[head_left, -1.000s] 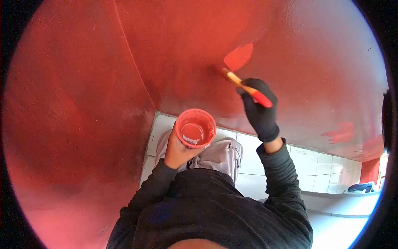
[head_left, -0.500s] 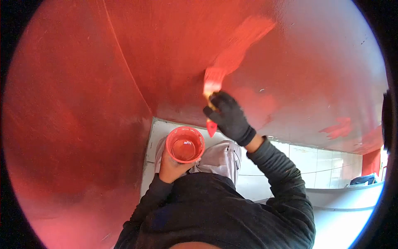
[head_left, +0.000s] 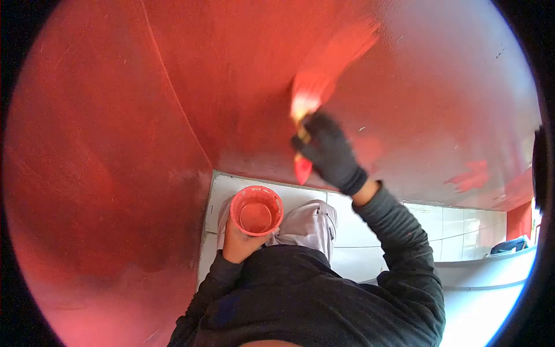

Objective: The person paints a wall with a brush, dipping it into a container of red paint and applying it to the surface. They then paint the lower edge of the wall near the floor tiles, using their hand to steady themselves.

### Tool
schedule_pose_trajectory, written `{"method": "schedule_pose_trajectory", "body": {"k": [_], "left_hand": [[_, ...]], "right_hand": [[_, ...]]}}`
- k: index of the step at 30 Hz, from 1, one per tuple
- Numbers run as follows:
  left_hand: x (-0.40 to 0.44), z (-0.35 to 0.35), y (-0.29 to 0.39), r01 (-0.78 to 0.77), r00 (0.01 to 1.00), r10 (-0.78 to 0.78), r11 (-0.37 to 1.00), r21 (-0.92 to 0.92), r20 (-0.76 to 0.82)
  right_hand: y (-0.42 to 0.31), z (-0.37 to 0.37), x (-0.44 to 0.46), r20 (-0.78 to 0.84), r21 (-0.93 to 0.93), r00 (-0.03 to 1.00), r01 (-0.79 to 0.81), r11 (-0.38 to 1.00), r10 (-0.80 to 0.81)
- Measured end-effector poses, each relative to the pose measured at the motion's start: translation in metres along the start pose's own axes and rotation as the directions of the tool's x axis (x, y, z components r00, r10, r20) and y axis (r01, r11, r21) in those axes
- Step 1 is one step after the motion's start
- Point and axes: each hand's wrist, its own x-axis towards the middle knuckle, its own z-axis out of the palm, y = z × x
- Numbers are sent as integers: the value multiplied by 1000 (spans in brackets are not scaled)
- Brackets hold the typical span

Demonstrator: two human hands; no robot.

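My left hand (head_left: 241, 244) is bare and wraps round a red tub (head_left: 232, 217) in front of my body. Red paint (head_left: 256, 217) lies at the bottom of the tub. In a black glove, my right hand (head_left: 329, 147) grips a paintbrush (head_left: 303, 168) by its handle, which has a red end. The pale, paint-covered bristles press on the red wall (head_left: 254, 87). A brighter streak of wet paint (head_left: 341, 55) runs from the brush up and to the right. Motion blurs the brush slightly.
A second red wall (head_left: 104, 173) meets the first at a corner on the left. White floor tiles (head_left: 352, 231) lie below, around my knees. A curved white ledge (head_left: 480, 272) is at the lower right, with a dark bundle (head_left: 509, 246) beyond it.
My right hand and the brush have moved up and slightly right along the wall, over the bright streak. My left hand still holds the tub, which sits slightly lower in view.
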Motion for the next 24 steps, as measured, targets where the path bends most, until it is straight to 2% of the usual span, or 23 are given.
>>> {"method": "schedule_pose_trajectory", "body": {"k": [1, 2, 4, 5, 7, 8, 9, 10, 11, 13, 15, 17, 18, 20, 21, 23, 24], "left_hand": [[0, -1, 0, 1, 1000, -1, 1000, -18, -12], [-1, -1, 0, -1, 1000, 0, 999, -36, -25], [0, -4, -4, -9, 1000, 8, 1000, -30, -16], [0, -5, -6, -5, 1000, 5, 1000, -24, -2], [-2, -5, -9, 23, 1000, -23, 999, -27, 11], [-2, -5, -9, 45, 999, -44, 998, -36, 18], [-3, -5, -9, 49, 999, -48, 998, -31, 25], [-3, -4, -8, 30, 1000, -30, 999, 18, -4], [-2, -4, -8, 10, 999, -8, 998, 68, -32], [-3, -4, -15, 30, 999, -29, 998, 63, -17], [-3, -4, -15, 46, 999, -46, 997, 58, 0], [-1, -4, -9, -1, 1000, 0, 999, 55, 26], [0, -4, -5, -10, 999, 7, 998, 63, 40], [-2, -5, 4, -22, 1000, 22, 1000, 14, 13], [-3, -6, 3, -28, 999, 28, 999, 21, 23], [-8, -10, -1, 21, 1000, -21, 998, 64, 8], [-10, -11, -3, 22, 1000, -23, 997, 68, 20]], "right_hand": [[-5, 13, -14, 129, 49, 986, 97, 994, -102], [-9, 16, -19, 127, 43, 986, 100, 994, -105], [-10, 18, -23, 141, 370, 986, -137, 919, 90], [-1, 8, -14, 53, 450, 981, -192, 872, 188], [24, -46, 20, -187, 289, 967, -116, 950, 175], [24, -75, 37, -308, 155, 936, -125, 980, 168], [27, -92, 43, -408, 144, 896, -128, 981, 176], [25, -95, 47, -533, -16, 837, -153, 988, 121], [22, -89, 44, -536, -15, 834, -161, 987, 128], [11, -59, 29, -402, -89, 909, -158, 983, 110], [-6, -3, 8, -188, -4, 975, -123, 992, 120], [-16, 48, -22, 59, 32, 998, 29, 999, -31], [-23, 58, -28, 49, 24, 999, 17, 1000, -18], [-34, 66, -35, 50, 242, 998, -58, 969, 47], [-28, 58, -30, 42, 237, 998, -64, 969, 56], [-8, 19, -7, -141, 414, 954, -186, 891, 265], [4, -11, 7, -213, 392, 930, -201, 898, 301]]}}
